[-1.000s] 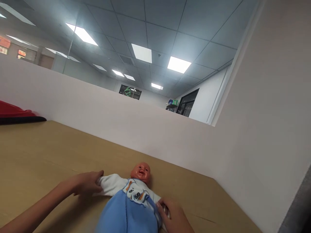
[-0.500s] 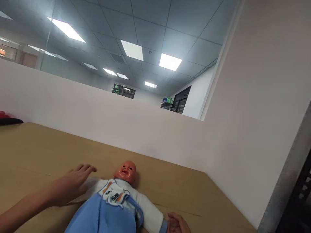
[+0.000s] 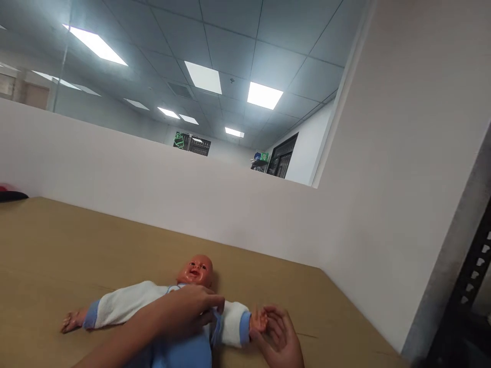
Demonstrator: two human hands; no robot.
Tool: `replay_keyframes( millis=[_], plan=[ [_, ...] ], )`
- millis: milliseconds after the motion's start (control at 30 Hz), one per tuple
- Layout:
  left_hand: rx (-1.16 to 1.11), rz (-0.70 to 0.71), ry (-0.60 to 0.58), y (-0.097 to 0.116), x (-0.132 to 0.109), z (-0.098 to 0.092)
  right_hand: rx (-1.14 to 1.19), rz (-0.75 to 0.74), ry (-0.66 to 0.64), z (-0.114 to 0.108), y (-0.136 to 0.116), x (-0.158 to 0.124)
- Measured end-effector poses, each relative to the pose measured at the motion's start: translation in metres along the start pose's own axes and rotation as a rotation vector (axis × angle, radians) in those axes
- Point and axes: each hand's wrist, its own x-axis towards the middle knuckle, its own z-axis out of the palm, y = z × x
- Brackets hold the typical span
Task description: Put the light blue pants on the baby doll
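Note:
A bald baby doll (image 3: pixel 195 271) lies on its back on the table, dressed in a white top with blue cuffs and blue overalls. Across its chest reaches my left hand (image 3: pixel 194 309), fingers stretched to the right and slightly apart, close to the blue strap (image 3: pixel 217 324). It covers most of the overalls' bib, and motion blurs it a little. My right hand (image 3: pixel 282 335) curls its thumb and fingers around the doll's small hand (image 3: pixel 259 322) at the right. The doll's other arm (image 3: pixel 130 304) extends out to the left, untouched.
The wooden table (image 3: pixel 95 235) meets a low white wall (image 3: pixel 172 194) with a glass pane above it. At the far left edge sits a black and red object (image 3: pixel 11 196). A perforated dark metal post (image 3: pixel 470 286) stands at the right.
My left hand has moved right, from the doll's left-side sleeve to over its chest, uncovering that sleeve. My right hand has shifted up slightly, and the doll's hand it holds has risen with it.

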Motion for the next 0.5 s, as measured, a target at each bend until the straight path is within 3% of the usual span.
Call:
replay_keyframes(
  millis=[100,200,333,433,500],
  plan=[
    [-0.028,0.174,0.043,0.0,-0.013,-0.011,0.019,-0.033,-0.076,0.039,-0.015,0.014],
    [-0.065,0.243,0.144,-0.002,-0.015,-0.012,-0.076,-0.104,-0.176,0.073,-0.005,0.014],
    [-0.305,0.088,0.267,-0.009,-0.006,0.001,-0.17,-0.214,-0.356,0.089,0.034,-0.002],
    [-0.514,-0.08,0.253,-0.016,0.001,0.009,0.036,-0.092,-0.271,0.084,0.051,-0.02],
    [-0.586,-0.11,0.172,-0.02,0.004,0.011,0.209,0.026,-0.2,0.078,0.056,-0.031]
  ],
)
